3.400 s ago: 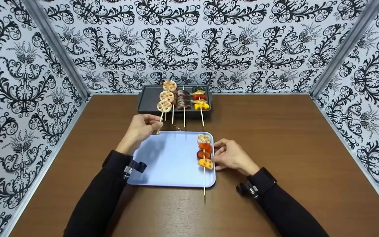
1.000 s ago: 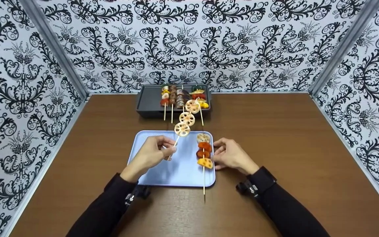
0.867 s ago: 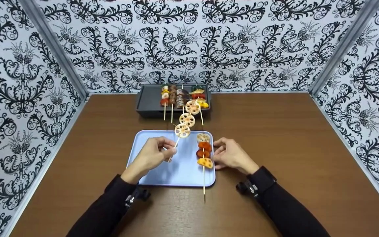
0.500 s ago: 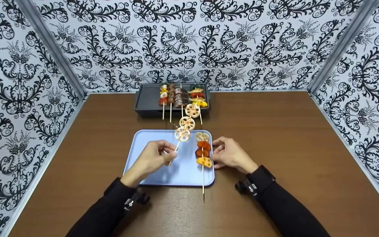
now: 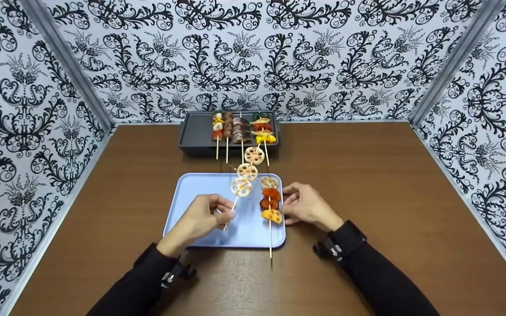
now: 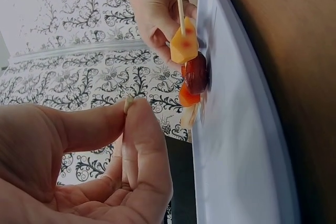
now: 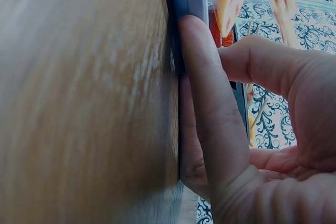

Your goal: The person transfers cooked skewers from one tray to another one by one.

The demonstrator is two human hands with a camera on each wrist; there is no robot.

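The left hand [image 5: 201, 217] hovers over the near left part of the light blue tray [image 5: 196, 193], thumb and forefinger pinching the near end of the lotus-root skewer [image 5: 247, 172]. That skewer slants up and away to the right, its three pale slices held in the air above the tray's far edge and the table just beyond it. In the left wrist view the stick's tip shows between the pinching fingertips [image 6: 137, 129].

On the right side of the tray lies the vegetable skewer [image 5: 270, 204], with a pale slice farthest, two dark orange pieces in the middle and a yellow piece nearest; its stick runs out over the tray's near edge onto the brown table [image 5: 389, 184]. The right hand [image 5: 309, 207] rests just beside it, fingers lightly curled against the tray's right rim; whether they also touch the skewer is hard to tell.

At the far side of the table sits a dark grill tray [image 5: 196, 134] carrying several more skewers [image 5: 240, 129].
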